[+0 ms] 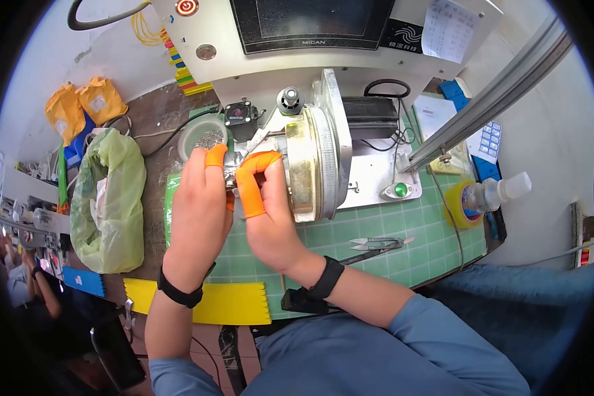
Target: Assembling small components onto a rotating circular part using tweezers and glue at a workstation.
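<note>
Orange finger cots cover some fingers on both hands. My left hand (199, 210) is closed against a small shiny metal part (231, 167), just left of the machine's round metal drum (302, 165). My right hand (269, 218) is on the other side of that part, its fingers bent inward in a pinch; what they grip is hidden behind them. A clear round tub (194, 134) holding small silvery pieces stands beyond my left fingers. Behind the hands are a small black motor box (241, 117) and a round grey knob (290, 100).
A green gridded mat (323, 247) covers the bench, with thread snips (376, 244) on it. A pale green plastic bag (115, 191) sits left. A yellow strip (228, 303) lies along the front. At right are a slanted metal post (488, 99), a tape roll (457, 203) and a bottle (498, 193).
</note>
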`<state>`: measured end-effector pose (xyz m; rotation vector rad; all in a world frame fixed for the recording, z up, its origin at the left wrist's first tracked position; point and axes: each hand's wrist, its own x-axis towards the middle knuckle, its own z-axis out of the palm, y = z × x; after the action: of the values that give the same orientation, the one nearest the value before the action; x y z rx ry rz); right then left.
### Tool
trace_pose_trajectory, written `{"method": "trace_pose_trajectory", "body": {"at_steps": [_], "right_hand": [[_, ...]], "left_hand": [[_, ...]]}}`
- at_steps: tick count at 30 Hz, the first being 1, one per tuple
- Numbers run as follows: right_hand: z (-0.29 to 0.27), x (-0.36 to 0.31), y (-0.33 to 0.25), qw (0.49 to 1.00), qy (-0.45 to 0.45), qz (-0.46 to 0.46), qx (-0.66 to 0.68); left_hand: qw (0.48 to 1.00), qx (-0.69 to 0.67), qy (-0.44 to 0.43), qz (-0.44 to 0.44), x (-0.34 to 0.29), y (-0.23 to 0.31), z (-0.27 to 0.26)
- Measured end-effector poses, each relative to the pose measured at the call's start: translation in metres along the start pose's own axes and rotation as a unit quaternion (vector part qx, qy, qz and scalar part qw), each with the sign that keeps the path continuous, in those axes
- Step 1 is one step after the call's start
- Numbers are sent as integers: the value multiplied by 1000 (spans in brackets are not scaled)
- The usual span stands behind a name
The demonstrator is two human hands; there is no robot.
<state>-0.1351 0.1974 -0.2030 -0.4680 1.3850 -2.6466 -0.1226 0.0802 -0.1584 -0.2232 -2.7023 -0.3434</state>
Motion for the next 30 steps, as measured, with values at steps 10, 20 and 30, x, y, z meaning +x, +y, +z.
{"method": "trace_pose_trajectory", "body": {"at_steps": [10,20,30], "right_hand": [[-3,2,6,999,-6,-22,-48],[4,3,-4,1000,12,-4,-7],[3,5,-4,998,2,-36,-50]], "left_hand": [[973,-23,91,213,10,-20,-39],[949,-103,198,223,4,-18,-10],[947,-314,59,-14,19,-12,-32]]}}
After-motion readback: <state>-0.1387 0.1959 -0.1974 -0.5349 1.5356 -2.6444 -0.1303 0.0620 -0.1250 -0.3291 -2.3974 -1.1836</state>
